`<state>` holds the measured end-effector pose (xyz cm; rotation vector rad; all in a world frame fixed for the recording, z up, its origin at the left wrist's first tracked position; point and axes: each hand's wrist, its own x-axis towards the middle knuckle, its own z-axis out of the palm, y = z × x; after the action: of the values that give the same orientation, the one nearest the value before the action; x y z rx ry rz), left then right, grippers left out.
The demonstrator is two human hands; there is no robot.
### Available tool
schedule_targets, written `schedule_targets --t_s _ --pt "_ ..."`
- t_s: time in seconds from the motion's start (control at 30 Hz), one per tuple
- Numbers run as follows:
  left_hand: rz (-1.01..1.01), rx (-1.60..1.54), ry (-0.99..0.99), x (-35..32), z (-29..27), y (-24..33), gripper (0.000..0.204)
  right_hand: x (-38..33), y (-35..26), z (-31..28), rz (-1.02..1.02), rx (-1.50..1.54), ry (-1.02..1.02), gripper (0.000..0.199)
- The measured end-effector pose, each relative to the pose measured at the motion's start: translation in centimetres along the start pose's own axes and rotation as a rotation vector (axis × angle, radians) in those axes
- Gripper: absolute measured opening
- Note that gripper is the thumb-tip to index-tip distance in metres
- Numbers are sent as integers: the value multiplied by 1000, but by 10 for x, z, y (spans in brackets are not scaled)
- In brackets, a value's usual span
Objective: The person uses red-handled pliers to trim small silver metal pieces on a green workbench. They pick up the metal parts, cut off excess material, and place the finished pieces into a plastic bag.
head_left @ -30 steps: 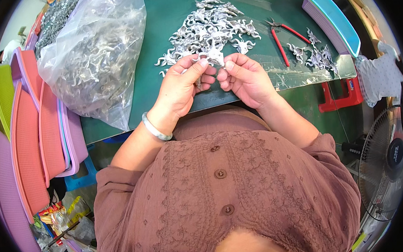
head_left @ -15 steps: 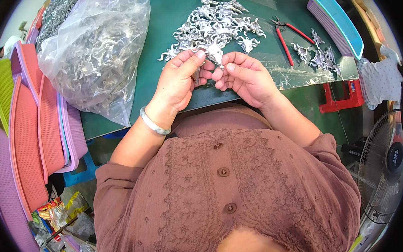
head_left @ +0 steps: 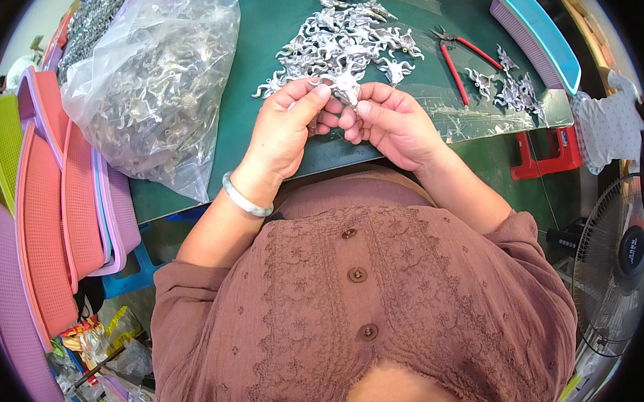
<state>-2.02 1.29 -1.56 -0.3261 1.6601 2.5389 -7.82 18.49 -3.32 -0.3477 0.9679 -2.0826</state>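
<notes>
Both hands are closed on one silver metal casting shaped like a horned animal head (head_left: 345,89), held above the table's near edge. My left hand (head_left: 287,118) pinches its left side between thumb and fingers. At its lower right, my right hand (head_left: 398,122) grips it with thumb and bent forefinger. Parts of the piece are covered by my fingertips. Just beyond lies a pile of similar silver castings (head_left: 341,34) on the green tabletop (head_left: 266,13). One single casting (head_left: 395,70) rests at the pile's near right side.
Red-handled pliers (head_left: 454,75) lie open to the right, beside a few castings (head_left: 518,95). A clear bag of castings (head_left: 156,86) stands at left, near stacked plastic baskets (head_left: 44,233). At right are a blue-lined basket (head_left: 540,36), red stool (head_left: 548,154) and fan (head_left: 620,256).
The casting has turned slightly, and its face shows more fully between my hands. My right thumb and fingers have shifted a little up and left against it.
</notes>
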Motion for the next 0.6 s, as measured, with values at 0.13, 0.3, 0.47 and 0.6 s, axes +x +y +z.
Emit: schedule_targets --t_s 0.13,0.3,0.47,0.6 --pt "0 -108 -32 -2 5 0 17 1 0 1 -87 -55 24 16" --pt "18 -147 -73 -3 5 -1 18 1 -1 3 -125 -84 41 15" --pt "60 -58 -73 -4 5 0 21 2 3 1 -147 -86 37 16" --pt "91 -221 -120 -4 11 -1 33 1 4 9 -367 -402 114 14"
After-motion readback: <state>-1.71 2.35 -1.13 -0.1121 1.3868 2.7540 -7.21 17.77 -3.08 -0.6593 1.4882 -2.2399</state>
